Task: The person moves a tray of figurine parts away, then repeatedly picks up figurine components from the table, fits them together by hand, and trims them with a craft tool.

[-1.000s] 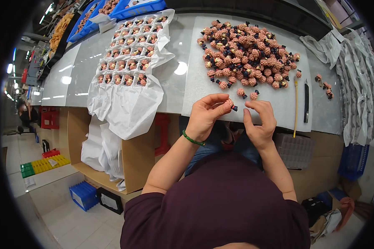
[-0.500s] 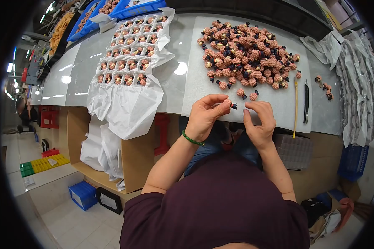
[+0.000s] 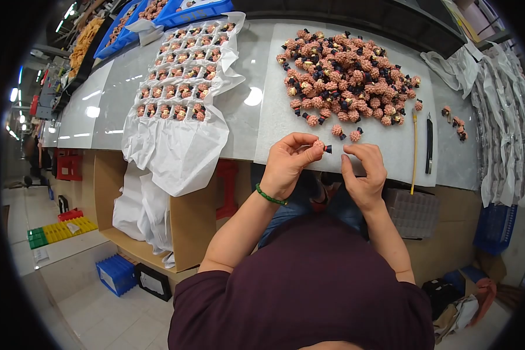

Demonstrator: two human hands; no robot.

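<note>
and our left hand (image 3: pixel 293 158) pinches a pink, knobbly, dark-ended, plastic-looking figurine (image 3: pixel 321 146), likely for a clear view; at its three o'clock, our right hand (image 3: pixel 365 175) gapes, empty.

Factory workshop, workbench (image 3: pixel 248 61) with knobbly pink-and-navy pieces (image 3: pixel 356 76) heaped at one o'clock, compartment tray (image 3: pixel 174 101) and blue plastic bin (image 3: pixel 207 11) at eleven, strip lights (image 3: pixel 14 96) at ten.

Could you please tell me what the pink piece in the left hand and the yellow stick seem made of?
The pink piece in the left hand looks like matte painted plastic or resin, judging by its moulded-looking bumps and flat colours. The yellow stick seems smooth, perhaps wood or bamboo from its tone; no grain shows.
</note>
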